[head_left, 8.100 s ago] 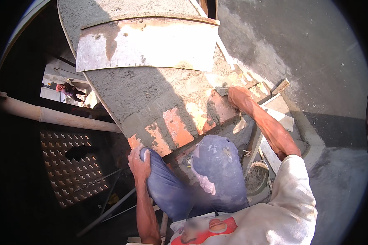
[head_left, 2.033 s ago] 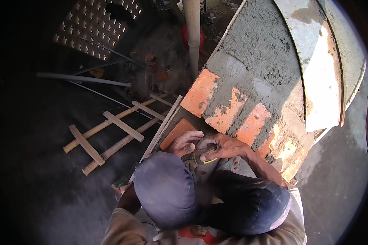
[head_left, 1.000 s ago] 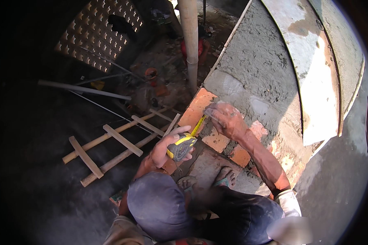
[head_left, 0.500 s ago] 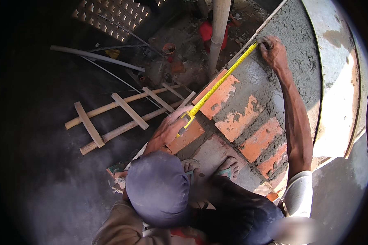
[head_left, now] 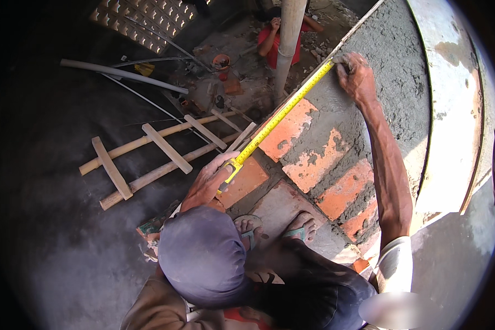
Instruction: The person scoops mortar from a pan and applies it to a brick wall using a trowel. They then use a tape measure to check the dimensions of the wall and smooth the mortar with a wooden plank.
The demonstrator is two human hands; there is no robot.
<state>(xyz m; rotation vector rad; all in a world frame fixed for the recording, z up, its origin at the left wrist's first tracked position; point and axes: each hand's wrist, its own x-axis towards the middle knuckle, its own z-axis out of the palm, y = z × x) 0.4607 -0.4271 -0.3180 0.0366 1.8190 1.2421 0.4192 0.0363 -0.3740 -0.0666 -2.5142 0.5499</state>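
Note:
My left hand [head_left: 210, 184] grips the case end of a yellow measuring tape [head_left: 280, 114] at the near corner of a brick wall top [head_left: 335, 165]. My right hand [head_left: 355, 74] pins the tape's far end on wet grey mortar [head_left: 390, 60], arm stretched out. The tape runs taut along the wall's left edge, over orange bricks [head_left: 287, 131] partly covered in mortar. My sandalled feet [head_left: 275, 228] stand on the brickwork just below the hands.
A curved pale metal sheet [head_left: 455, 110] borders the mortar on the right. Far below at left lie a wooden ladder [head_left: 154, 157], a white pipe [head_left: 121, 77] and a perforated metal panel [head_left: 148, 19]. A person in red [head_left: 283, 34] crouches by an upright pole [head_left: 289, 44].
Two seconds ago both hands were together at the tape case. Since then my right hand has drawn the tape out to the far mortar edge, and the left has stayed at the near corner.

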